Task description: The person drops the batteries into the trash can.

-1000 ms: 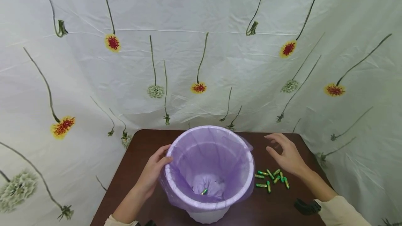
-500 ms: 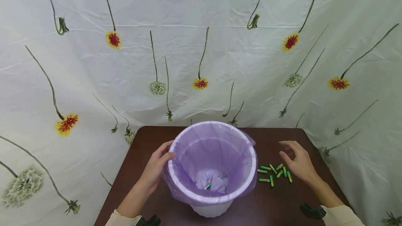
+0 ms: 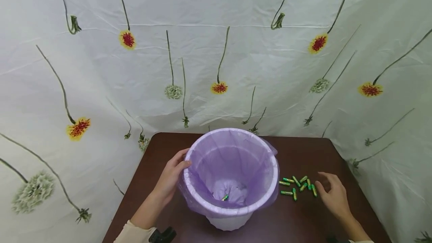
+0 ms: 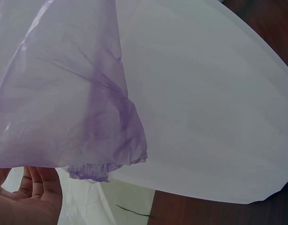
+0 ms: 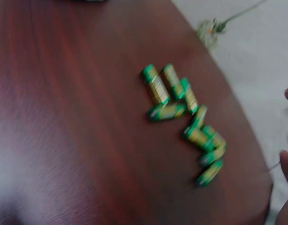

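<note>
A white waste bin (image 3: pixel 229 223) stands on the table, lined with a purple plastic bag (image 3: pixel 233 156) folded over its rim. My left hand (image 3: pixel 168 179) grips the bin's left rim, thumb on top over the bag. One green-and-gold battery (image 3: pixel 225 197) lies at the bottom inside. To the right of the bin, several batteries (image 3: pixel 287 193) of the same kind lie loosely scattered. Just beyond them on the right hovers my right hand (image 3: pixel 334 196), fingers loosely bent and holding nothing. The left wrist view has the bag's gathered edge (image 4: pixel 94 171) hanging beside the left fingers.
The dark brown table (image 3: pixel 303 153) has rounded back corners. Behind and on both sides hangs a white cloth (image 3: pixel 202 3) printed with flowers. Dark straps (image 3: pixel 162 235) sit at the wrists.
My right hand has moved right and toward me, from behind the batteries to beside them. The left hand keeps its grip on the rim. The head view has shifted slightly.
</note>
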A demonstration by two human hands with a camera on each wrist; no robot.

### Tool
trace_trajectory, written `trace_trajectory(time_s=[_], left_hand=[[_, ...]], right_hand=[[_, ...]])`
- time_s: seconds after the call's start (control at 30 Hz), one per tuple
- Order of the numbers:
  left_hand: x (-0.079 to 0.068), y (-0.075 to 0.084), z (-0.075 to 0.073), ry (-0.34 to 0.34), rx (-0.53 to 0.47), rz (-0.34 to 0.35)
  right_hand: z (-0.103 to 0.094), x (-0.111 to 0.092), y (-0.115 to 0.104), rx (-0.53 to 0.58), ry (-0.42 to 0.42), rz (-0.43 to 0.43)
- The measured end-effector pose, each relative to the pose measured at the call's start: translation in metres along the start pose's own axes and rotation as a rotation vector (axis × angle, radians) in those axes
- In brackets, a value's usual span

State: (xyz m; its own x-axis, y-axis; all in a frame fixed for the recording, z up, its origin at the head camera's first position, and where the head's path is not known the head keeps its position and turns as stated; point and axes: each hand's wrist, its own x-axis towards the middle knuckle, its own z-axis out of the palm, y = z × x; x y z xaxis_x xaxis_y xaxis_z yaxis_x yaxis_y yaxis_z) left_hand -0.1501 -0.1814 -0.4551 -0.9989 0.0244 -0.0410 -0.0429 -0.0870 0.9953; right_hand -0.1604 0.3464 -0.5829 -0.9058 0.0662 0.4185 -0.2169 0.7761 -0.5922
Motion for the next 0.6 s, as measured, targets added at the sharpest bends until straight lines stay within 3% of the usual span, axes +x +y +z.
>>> trace_trajectory(time_s=[0.27, 0.43, 0.6], left_hand=[[-0.001, -0.001, 0.002, -0.002, -0.012, -0.002], [-0.001, -0.001, 0.001, 0.019, -0.014, 0.002], [0.0, -0.003, 0.001, 0.013, -0.019, -0.006]], right_hand=[[0.022, -0.031, 0.031, -0.035, 0.008, 0.198], [0.038, -0.046, 0.04, -0.022, -0.017, 0.347], [0.052, -0.054, 0.047, -0.096, -0.036, 0.465]])
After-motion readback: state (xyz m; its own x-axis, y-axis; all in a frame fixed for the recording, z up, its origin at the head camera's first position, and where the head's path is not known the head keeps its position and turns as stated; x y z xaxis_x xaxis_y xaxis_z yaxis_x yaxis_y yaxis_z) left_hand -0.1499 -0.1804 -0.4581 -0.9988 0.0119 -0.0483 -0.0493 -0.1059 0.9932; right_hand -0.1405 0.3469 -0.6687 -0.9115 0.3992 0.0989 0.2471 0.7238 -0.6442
